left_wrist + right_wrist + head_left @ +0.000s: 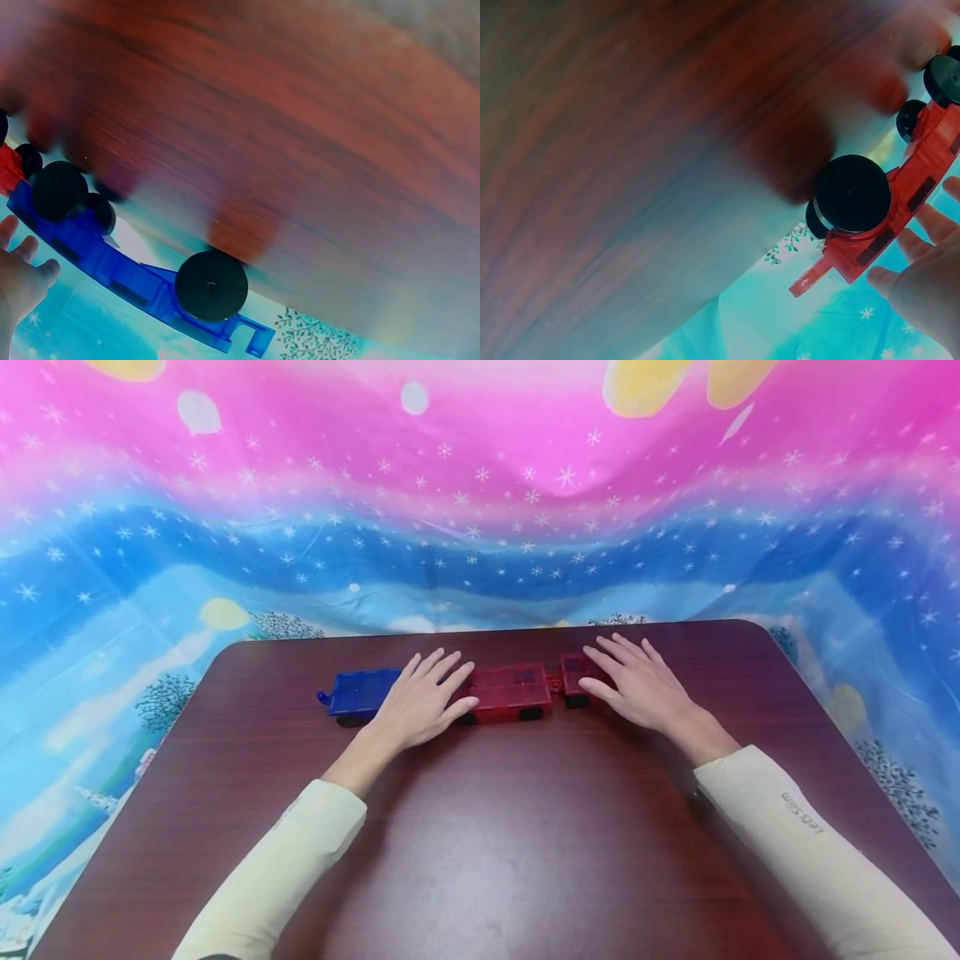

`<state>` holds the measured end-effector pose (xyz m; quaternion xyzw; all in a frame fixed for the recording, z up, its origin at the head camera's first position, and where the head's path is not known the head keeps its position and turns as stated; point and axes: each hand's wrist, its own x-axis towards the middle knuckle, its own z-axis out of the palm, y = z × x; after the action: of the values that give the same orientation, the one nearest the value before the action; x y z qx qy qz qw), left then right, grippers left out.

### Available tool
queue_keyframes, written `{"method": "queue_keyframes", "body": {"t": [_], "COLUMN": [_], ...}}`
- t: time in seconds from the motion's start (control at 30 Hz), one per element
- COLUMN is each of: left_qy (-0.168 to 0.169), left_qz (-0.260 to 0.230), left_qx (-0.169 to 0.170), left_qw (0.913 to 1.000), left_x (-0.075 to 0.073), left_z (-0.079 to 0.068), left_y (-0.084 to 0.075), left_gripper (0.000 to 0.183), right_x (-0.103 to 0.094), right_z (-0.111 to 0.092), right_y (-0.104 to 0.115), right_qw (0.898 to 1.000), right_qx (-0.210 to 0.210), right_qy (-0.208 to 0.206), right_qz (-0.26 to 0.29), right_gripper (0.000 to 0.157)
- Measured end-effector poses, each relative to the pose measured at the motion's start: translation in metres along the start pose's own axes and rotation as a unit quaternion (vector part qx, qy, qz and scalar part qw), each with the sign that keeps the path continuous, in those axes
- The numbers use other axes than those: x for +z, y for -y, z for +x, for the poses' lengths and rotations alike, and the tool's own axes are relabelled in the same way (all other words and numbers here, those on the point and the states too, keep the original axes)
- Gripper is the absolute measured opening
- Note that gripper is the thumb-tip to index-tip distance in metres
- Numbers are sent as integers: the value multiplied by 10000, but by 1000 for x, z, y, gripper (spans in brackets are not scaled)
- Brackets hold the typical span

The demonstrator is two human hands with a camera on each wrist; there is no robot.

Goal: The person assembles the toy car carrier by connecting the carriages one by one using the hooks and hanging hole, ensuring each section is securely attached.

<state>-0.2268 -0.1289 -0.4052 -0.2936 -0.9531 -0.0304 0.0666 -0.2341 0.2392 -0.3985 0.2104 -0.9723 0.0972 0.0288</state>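
Note:
Three see-through toy car bases with black wheels stand in a row on the table. The blue car base [358,692] is at the left end, its small hook pointing outward. Beside it comes a red car base [513,687], joined by a small coupling to a second red car base [572,675]. My left hand [423,702] lies flat with fingers spread over the blue base and the first red one, hiding where they meet. My right hand [641,685] rests with straight fingers over the second red base and covers most of it. The left wrist view shows the blue base's wheel [211,285] on the tabletop.
The dark brown wooden table [495,843] has rounded far corners. Behind and beside it hangs a pink and blue cloth [450,510] with snowflakes and trees. Light sleeves [300,852] cover both forearms.

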Motion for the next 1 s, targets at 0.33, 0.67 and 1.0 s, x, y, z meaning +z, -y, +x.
{"method": "queue_keyframes", "body": {"t": [0.33,0.67,1.0], "left_qy": [24,94,107], "left_qz": [-32,-50,-61], "left_qx": [169,260,370], "left_qw": [9998,9996,9992], "left_x": [2,6,9], "left_z": [7,17,26], "left_y": [-7,-14,-24], "left_gripper": [64,64,64], "right_x": [3,5,7], "right_z": [0,1,6], "right_y": [-1,-2,-2], "right_qw": [9999,10000,10000], "right_qx": [39,-9,-60], "right_qy": [110,77,13], "right_qz": [45,57,-53], "right_gripper": [74,73,73]}}
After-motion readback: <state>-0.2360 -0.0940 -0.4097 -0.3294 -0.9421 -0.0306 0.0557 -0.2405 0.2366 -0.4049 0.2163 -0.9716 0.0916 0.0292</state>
